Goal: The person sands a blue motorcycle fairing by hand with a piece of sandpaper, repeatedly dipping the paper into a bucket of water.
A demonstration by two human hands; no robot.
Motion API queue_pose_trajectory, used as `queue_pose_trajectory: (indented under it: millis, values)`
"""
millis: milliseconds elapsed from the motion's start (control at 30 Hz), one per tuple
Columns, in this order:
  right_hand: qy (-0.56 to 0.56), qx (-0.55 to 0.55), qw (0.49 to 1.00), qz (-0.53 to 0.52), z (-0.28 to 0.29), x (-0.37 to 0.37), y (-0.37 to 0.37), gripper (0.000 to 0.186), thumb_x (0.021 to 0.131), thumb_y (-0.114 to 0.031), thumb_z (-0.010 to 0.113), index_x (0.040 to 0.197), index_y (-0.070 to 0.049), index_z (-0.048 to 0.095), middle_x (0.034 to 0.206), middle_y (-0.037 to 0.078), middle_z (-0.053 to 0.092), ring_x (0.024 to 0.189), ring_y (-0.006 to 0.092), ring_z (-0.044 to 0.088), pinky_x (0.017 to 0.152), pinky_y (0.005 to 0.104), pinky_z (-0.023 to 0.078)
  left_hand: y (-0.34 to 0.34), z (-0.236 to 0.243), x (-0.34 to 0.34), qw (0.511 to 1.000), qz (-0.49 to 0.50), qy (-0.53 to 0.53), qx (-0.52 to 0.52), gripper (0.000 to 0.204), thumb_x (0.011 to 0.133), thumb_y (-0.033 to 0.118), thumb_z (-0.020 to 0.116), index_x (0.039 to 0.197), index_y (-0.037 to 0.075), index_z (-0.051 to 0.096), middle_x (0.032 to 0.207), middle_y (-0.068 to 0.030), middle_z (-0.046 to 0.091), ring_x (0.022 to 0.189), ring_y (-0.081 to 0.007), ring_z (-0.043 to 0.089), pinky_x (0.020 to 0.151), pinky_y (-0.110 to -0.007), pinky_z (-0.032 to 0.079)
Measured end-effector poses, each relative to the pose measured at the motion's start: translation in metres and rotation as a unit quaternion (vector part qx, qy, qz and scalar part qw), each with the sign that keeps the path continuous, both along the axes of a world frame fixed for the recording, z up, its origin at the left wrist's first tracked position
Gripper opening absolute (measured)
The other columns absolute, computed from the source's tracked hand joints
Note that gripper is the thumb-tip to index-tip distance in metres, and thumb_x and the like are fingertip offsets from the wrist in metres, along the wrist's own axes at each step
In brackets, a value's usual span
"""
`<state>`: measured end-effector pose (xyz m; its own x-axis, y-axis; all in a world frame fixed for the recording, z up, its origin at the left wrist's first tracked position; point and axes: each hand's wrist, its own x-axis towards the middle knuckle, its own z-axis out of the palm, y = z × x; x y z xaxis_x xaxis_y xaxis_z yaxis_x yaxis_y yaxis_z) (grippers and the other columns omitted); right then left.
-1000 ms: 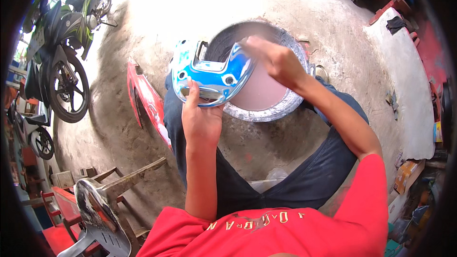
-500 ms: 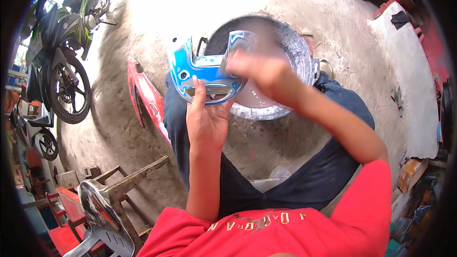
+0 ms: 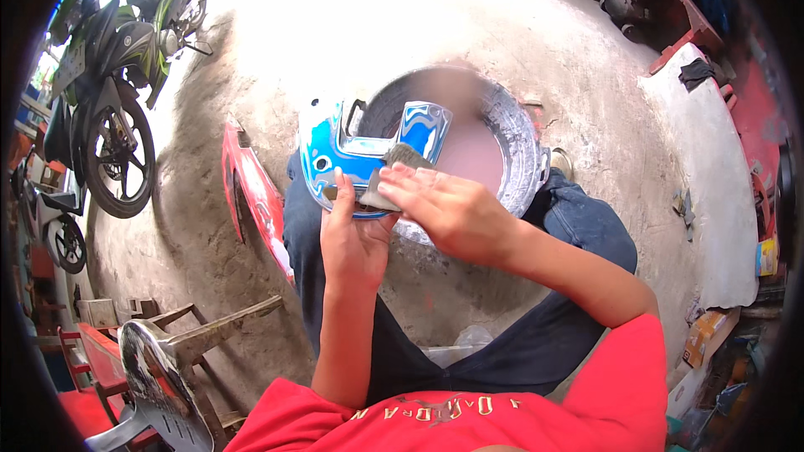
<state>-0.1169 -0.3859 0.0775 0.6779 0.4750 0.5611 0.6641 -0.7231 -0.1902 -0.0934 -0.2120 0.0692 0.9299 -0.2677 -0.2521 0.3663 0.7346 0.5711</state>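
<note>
Both hands (image 3: 410, 218) drew nearer, sanding blue panel (image 3: 347, 155) over concrete floor (image 3: 536, 42).

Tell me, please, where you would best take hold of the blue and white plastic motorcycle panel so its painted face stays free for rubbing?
Probably by the blue and white plastic motorcycle panel's lower near edge, from underneath on the left. The left hand already grips there, while the right hand presses a grey sanding pad on top.

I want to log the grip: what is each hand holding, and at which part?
Left hand holds the blue panel at its near lower edge. Right hand presses a grey abrasive sheet onto it.
</note>
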Motion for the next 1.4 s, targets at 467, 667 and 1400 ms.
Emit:
queue_pose_trajectory:
  millis: [467,667,1400]
  values:
    - [0.073,0.054,0.983,-0.161,-0.015,0.035,-0.048,0.033,0.093,-0.008,0.054,0.124,0.0,0.064,0.125,0.02,0.068,0.117,0.0273,0.067,0.1,0.0392,0.055,-0.002,0.006,-0.005,1.0,0.019,0.007,0.01,0.038,0.11,0.026,0.041,0.14,0.003,0.044,0.135,-0.0169,0.058,0.123,-0.0307,0.06,0.1,-0.05,0.054]
    - [0.021,0.045,0.997,-0.054,-0.01,0.029,-0.037,0.031,0.094,-0.004,0.051,0.121,0.002,0.065,0.121,0.022,0.068,0.114,0.0312,0.068,0.096,0.0396,0.057,0.0,0.0,-0.004,1.0,0.0,-0.002,-0.024,0.037,0.108,0.026,0.047,0.139,0.008,0.042,0.134,-0.014,0.058,0.118,-0.0287,0.064,0.096,-0.049,0.057]
    - [-0.027,0.022,0.997,-0.067,-0.011,0.016,-0.022,0.035,0.094,-0.006,0.052,0.126,0.0,0.064,0.127,0.019,0.067,0.118,0.0304,0.067,0.102,0.0408,0.053,-0.001,0.006,-0.005,1.0,0.019,-0.009,-0.024,0.038,0.11,0.029,0.042,0.138,0.004,0.045,0.134,-0.0154,0.058,0.12,-0.0283,0.062,0.099,-0.045,0.055]
